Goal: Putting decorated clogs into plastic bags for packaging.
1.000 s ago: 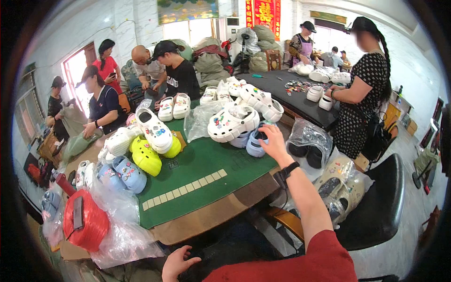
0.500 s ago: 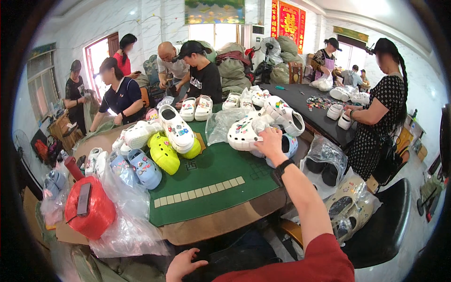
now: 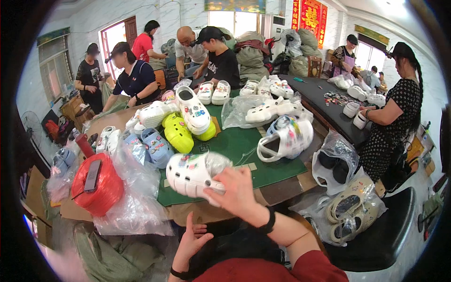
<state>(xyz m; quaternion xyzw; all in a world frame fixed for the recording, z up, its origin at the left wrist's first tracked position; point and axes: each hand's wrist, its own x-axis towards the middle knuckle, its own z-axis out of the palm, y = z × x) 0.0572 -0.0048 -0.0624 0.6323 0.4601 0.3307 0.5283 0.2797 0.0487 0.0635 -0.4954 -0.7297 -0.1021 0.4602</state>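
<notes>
Right hand (image 3: 237,192) grips white clog (image 3: 190,175) over green mat (image 3: 244,145); left hand (image 3: 192,239) open, low, near plastic bags (image 3: 136,207).

A green mat (image 3: 244,145) is spread over the table, and yellow clogs (image 3: 177,133) are piled on it beside pale blue ones (image 3: 157,146). A red spool of cord (image 3: 98,188) is set at the left, with what seems to be a phone (image 3: 92,175) laid on top. Bagged shoes (image 3: 350,214) are heaped at the right.
</notes>
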